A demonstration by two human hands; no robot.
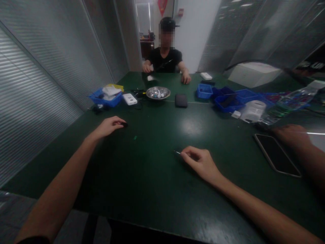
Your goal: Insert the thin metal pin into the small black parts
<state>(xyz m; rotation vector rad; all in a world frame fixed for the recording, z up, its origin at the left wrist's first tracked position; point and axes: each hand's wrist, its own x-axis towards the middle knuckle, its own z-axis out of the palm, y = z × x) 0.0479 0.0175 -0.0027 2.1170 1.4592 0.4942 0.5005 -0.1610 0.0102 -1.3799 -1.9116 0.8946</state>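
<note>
My left hand (110, 126) rests low over the left part of the green table (157, 183). Its fingers pinch a small dark flat piece (124, 124), whose kind I cannot make out. A tiny green piece (135, 138), perhaps a circuit board, lies on the tabletop just right of that hand. Closer to the middle right, my right hand (199, 161) is closed on a thin metal-tipped tool (177, 152). Its tip points left, and the rest is hidden in my fingers.
Farther back stand a steel bowl (157, 93) with small parts, a black square box (181, 101), a white device (130, 99) and a blue bin (106, 98). Blue trays (223, 103), a bottle (289, 101) and a phone (276, 155) are right. A person (166, 56) sits opposite; another person's arm (297, 139) is right.
</note>
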